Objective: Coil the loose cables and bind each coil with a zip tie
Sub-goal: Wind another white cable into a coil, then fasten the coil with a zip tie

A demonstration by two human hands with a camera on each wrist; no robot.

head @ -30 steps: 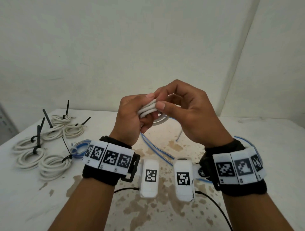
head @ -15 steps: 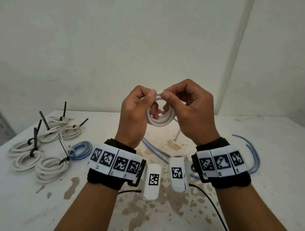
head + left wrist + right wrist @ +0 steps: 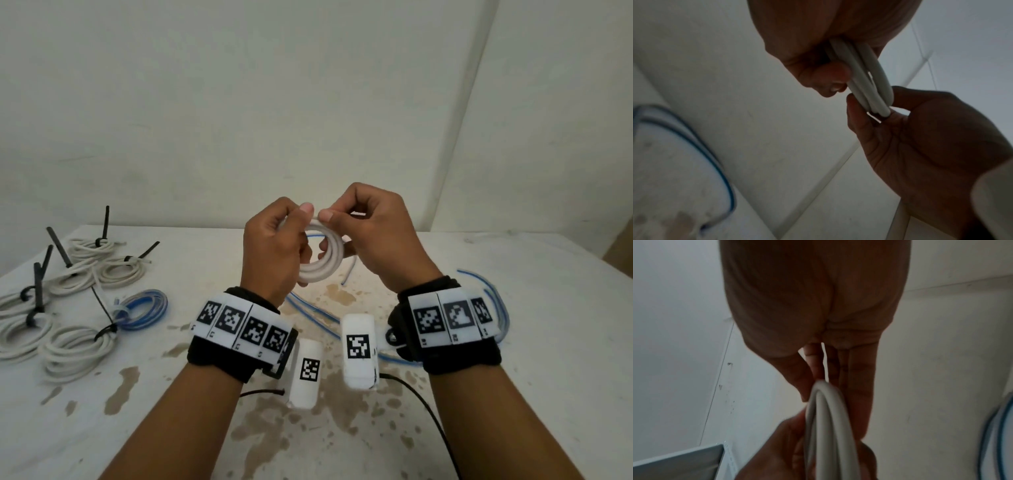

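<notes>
While I've got both arms raised over the table (image 3: 513,342), the white cable coil (image 3: 320,265) sits in the air between my two hands, well clear of the tabletop. My left hand (image 3: 274,246) has its grip curled round the left side of the coil, thumb up top pressing on the loops. My right hand (image 3: 373,233) pinches the top right of it, thumb tip just beside my left thumb tip, almost touching. From the left wrist camera you can see the loops stacked side by side, clamped between both sets of fingers (image 3: 830,76). The right wrist camera shows the same bundle running down out of my right grip into the left one. No tie on this coil that I can see.

Everything else, placed relative to the coil: down and to the left, on the table, there's a bunch of finished white coils (image 3: 77,353), each with a black zip tie (image 3: 102,334) sticking out. A blue coil (image 3: 145,308) lies at the near edge of that pile, closest to the coil in my hands. Below and to the right, loose blue cables (image 3: 493,301) trail across the table, partly hidden behind my right wristband. The table has brown stains (image 3: 339,294) right underneath.
</notes>
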